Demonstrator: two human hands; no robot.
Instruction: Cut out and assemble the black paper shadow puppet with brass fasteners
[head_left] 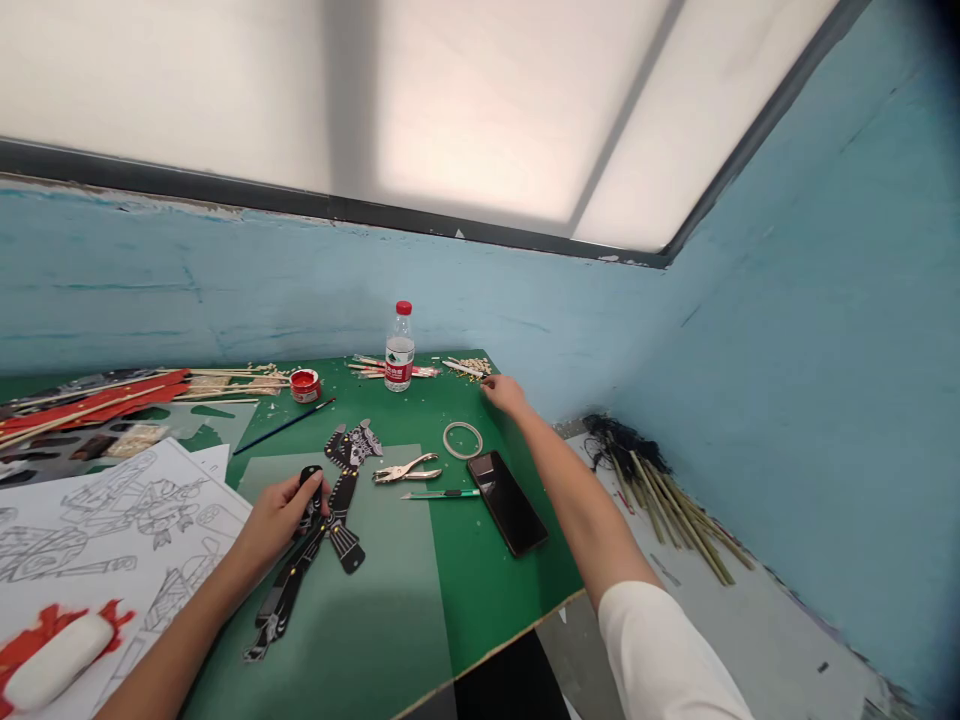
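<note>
1. The black jointed puppet figure (322,530) lies flat on the grey-green cutting mat (390,620) near the front edge of the tabletop (487,580), its head end pointing to the far edge.
2. The left hand (281,515) rests on the figure's middle, its grip closed around a small dark piece there (which part exactly is too small to tell).
3. The right hand (504,393) reaches to the far right corner of the tabletop, fingertips touching the heap of small pale sticks and bits (471,367); whether its grip has closed on anything I cannot tell.
4. Judged step: fetching a small fastener or stick while the figure is pinned down. The next move calls for a fine pinch on one piece only.
5. Just beside the figure: hole punch pliers (405,468), green craft knife (442,493), tape ring (463,440), phone (508,502).
</note>
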